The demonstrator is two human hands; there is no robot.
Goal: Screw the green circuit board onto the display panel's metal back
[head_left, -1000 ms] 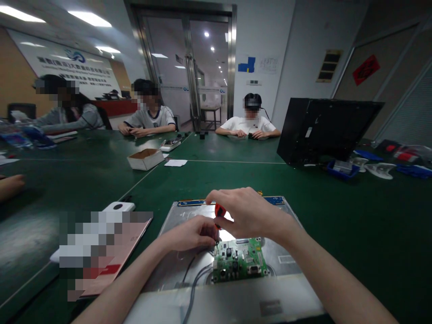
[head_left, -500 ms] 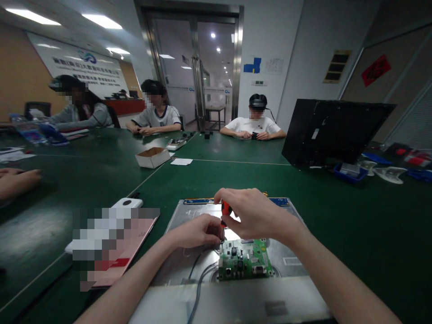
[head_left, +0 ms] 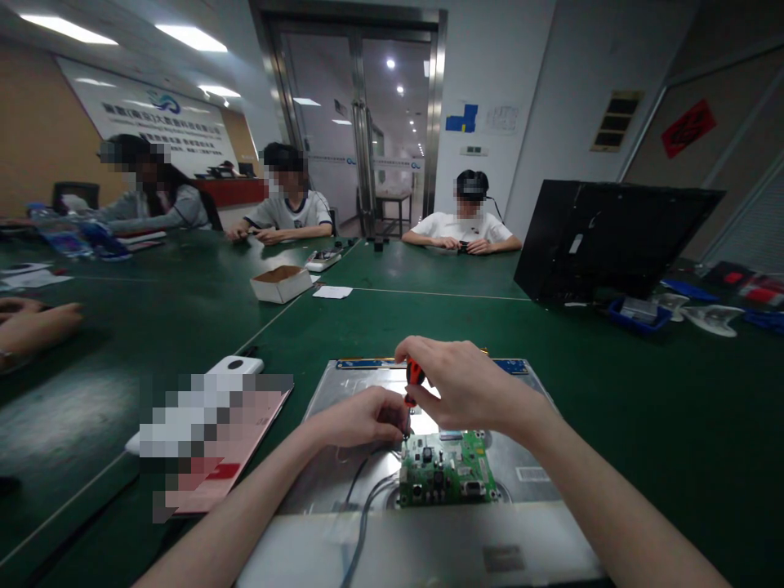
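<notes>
A red and black screwdriver [head_left: 415, 374] stands nearly upright in my right hand [head_left: 459, 384], whose fingers are closed on its handle. Its shaft points down to the upper left corner of a green circuit board [head_left: 446, 467]. There my left hand [head_left: 373, 416] pinches near the shaft tip; whether it grips the shaft or a small screw is hidden by the fingers. The board lies on the silvery metal back of a flat display panel [head_left: 527, 437]. Grey cables [head_left: 363, 523] run from the board's left side toward me.
Left of the panel lie a pink folder [head_left: 245, 445] and a white device [head_left: 238, 366]. Farther off are an open white box [head_left: 282, 284], a black monitor [head_left: 612, 241] and a blue tray [head_left: 640, 314]. Several people sit around the green table [head_left: 429, 318].
My right hand has shifted slightly on the screwdriver handle, showing more of it. The whole view has moved a little to the right. My left hand stays at the board's corner.
</notes>
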